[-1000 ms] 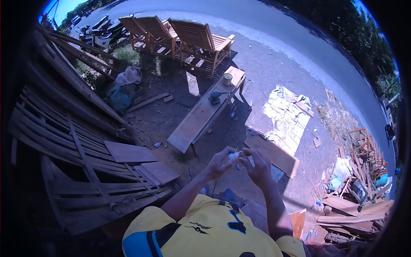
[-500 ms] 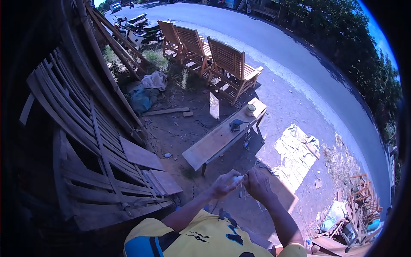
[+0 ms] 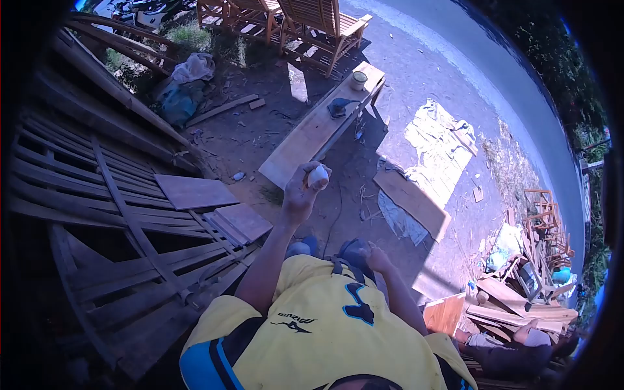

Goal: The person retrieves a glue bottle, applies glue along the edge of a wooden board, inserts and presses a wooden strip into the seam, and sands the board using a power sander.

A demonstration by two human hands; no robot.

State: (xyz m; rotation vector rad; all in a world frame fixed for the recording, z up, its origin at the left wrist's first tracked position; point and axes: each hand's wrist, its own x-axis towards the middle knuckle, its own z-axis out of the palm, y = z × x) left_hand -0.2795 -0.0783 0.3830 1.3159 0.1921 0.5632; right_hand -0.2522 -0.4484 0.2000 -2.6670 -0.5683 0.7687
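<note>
My left hand (image 3: 300, 195) is raised in front of my body, its fingers wrapped round a small white object (image 3: 318, 175), like a bottle or roll. Lower down on the right, my right hand (image 3: 376, 257) hangs near my waist beside my dark shoe; its fingers are too small and shaded to make out. Beyond the left hand stands a long wooden bench (image 3: 296, 148). On the bench rest a dark tool (image 3: 339, 108) and a round tin (image 3: 358, 80).
Wooden chairs (image 3: 318, 19) stand behind the bench. Slatted wood panels (image 3: 117, 214) lean at the left. A white cloth (image 3: 439, 156) and a board (image 3: 413, 201) lie on the ground. At the lower right are scrap wood (image 3: 520, 312) and another person's legs (image 3: 507, 354).
My hands have moved apart. The left has gone forward with the white object, and the right has dropped to my waist. The view has tilted down, and another person's legs show at the lower right.
</note>
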